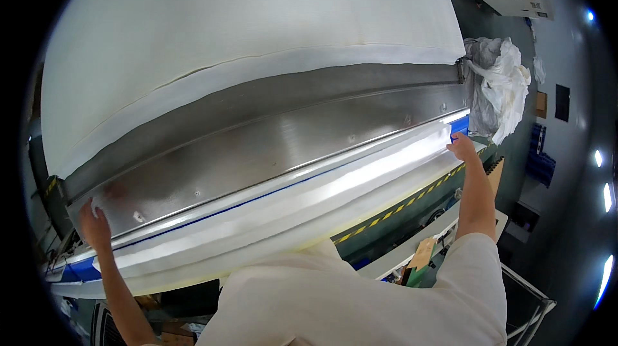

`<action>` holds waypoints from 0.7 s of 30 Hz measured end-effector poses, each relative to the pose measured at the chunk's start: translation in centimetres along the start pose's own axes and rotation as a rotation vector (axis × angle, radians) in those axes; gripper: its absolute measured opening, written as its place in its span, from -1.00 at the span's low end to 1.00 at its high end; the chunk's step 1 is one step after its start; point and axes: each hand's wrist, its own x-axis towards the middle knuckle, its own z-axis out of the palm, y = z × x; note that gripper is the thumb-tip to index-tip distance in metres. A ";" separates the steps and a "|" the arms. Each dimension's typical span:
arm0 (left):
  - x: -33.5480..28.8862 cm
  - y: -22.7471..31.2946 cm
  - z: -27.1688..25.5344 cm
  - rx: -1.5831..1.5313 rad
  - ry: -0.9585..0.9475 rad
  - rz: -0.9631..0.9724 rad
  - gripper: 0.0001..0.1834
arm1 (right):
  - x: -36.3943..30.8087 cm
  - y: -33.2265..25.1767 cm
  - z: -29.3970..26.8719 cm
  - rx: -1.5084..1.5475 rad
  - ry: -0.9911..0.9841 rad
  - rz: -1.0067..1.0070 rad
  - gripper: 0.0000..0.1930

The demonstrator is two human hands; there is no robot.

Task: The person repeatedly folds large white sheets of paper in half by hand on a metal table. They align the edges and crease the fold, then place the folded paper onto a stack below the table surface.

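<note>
A long strip of white fabric [290, 207] lies across the front of a machine, over a blue surface [84, 270] that shows at both ends. My right hand [462, 146] is at the strip's right end, fingers closed on its edge. At the far left, my left hand [96, 229] is raised over the steel plate [277, 133], beside the strip's left end. Its fingers are apart and hold nothing. Behind the plate, a wide sheet of off-white fabric [251, 11] hangs with a loose lower edge.
Crumpled white plastic or cloth [505, 85] hangs off the machine's right end. Yellow-and-black striped tape [399, 207] runs along the front edge. Below right stands a white bench [393, 262] with small items and a cardboard piece [423, 254]. A metal rail [531, 310] is at the lower right.
</note>
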 end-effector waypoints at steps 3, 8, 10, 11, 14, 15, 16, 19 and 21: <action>-1.5 6.2 -1.2 -0.256 0.100 0.074 -0.65 | 0.2 -0.4 1.8 0.205 0.014 0.048 -0.33; -5.5 19.3 -6.1 -0.398 0.218 0.284 -0.67 | 0.7 -0.6 4.4 0.652 -0.091 -0.051 -0.29; -7.1 23.6 -8.3 -0.712 0.160 0.239 -0.66 | 0.3 -3.8 3.9 0.688 -0.275 -0.010 -0.33; -7.7 25.4 -9.0 -0.776 0.151 0.256 -0.67 | -0.5 -6.0 3.4 0.700 -0.365 0.009 -0.35; -9.1 29.8 -10.1 -0.931 0.097 0.310 -0.68 | -2.5 -8.4 3.7 0.674 -0.309 -0.097 -0.38; -9.6 30.7 -10.3 -0.951 0.065 0.341 -0.68 | -3.3 -9.8 3.5 0.716 -0.345 -0.088 -0.41; -9.9 31.5 -10.6 -0.976 0.033 0.374 -0.69 | -3.8 -10.7 4.1 0.743 -0.367 -0.132 -0.42; -11.0 33.1 -11.2 -1.013 -0.019 0.448 -0.70 | -5.6 -13.7 5.6 0.828 -0.414 -0.255 -0.51; -11.7 33.8 -11.3 -1.055 -0.022 0.470 -0.72 | -7.0 -15.8 6.5 0.841 -0.450 -0.306 -0.54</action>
